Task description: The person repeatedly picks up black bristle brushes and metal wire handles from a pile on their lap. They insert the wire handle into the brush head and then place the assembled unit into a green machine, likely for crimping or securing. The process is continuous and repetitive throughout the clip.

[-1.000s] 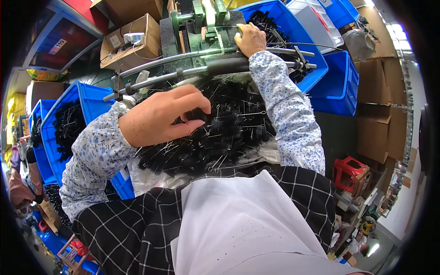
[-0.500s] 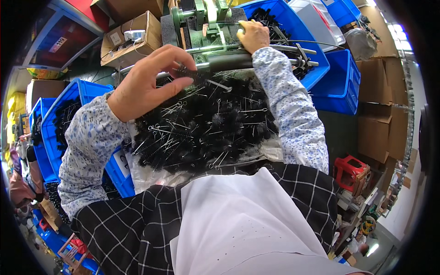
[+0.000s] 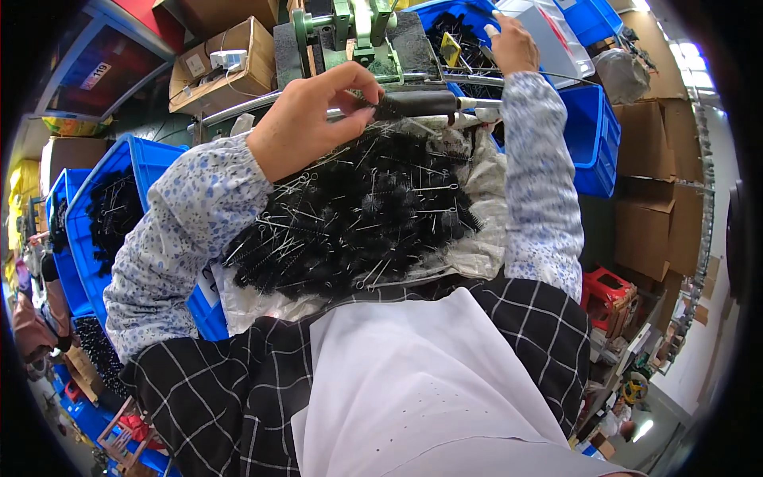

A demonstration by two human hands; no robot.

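Note:
My left hand [image 3: 314,119] is closed in a pinch on a small black-bristled wire brush [image 3: 391,108], its bare wire end pointing right. Below it spreads a heap of similar wire brushes [image 3: 358,215] with looped metal ends, lying on a whitish sheet [image 3: 481,234] over my lap. My right hand [image 3: 515,48] reaches over the far blue bin [image 3: 445,9], thumb and forefinger apart, with nothing visible between them. Black brushes and a yellow piece [image 3: 450,49] lie in that bin. Just beyond my left hand stands a green machine [image 3: 362,32] on a dark, dusty base.
A metal rail with a black sleeve [image 3: 421,103] crosses in front of the machine. Another blue bin [image 3: 592,143] stands to the right, near cardboard boxes [image 3: 644,230]. At left are blue bins [image 3: 143,163] with brushes and an open carton [image 3: 226,67].
My right hand has left the machine and moved right, over the blue bin; the brush at the machine is gone from there. My left hand has moved right with its brush, toward the machine.

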